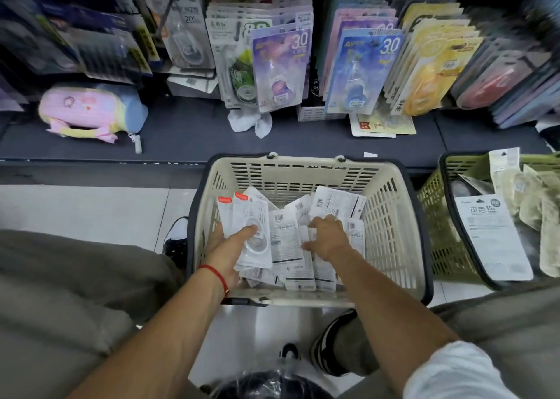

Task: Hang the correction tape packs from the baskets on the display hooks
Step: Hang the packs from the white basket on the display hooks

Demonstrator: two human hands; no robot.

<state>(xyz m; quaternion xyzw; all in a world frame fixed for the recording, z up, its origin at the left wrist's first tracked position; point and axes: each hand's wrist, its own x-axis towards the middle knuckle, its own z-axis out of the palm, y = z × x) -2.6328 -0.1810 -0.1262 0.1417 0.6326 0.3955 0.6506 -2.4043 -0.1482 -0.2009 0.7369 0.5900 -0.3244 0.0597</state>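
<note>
Shop aisle, head view only: dark shelf ledge (188, 138) runs across the back w/ rows of carded packs on display hooks (281, 65) above it, pale tile floor below. Cream basket (394, 217) sits on the floor against the ledge, half full of white correction tape packs (288, 241), most lying face-down in a loose overlapping heap. Left hand (233, 247) grips a small fanned stack of packs (248, 226) at the basket's left side, thumb pressed on the front blister, fingers behind & mostly hidden. Right hand (328, 238) is down in the heap, fingers curled among the packs; can't tell if it actually has hold of one or is only sorting thru them. Green basket (436, 217) to the right holds more packs, one tall white card (491, 238) leaning on its rim. Risks as I judge them: the left stack is fanned & slick, so it could slide apart or drop on the lift; packs face mixed ways, so hang holes may not line up at the hook & some could go on backwards; hooks already look crowded, so a forced push could knock hung cards off; white packs could end up on the wrong row. Pink plush case (91, 111) & crumpled white wrapper (248, 123) lie on the ledge, no bother.
</note>
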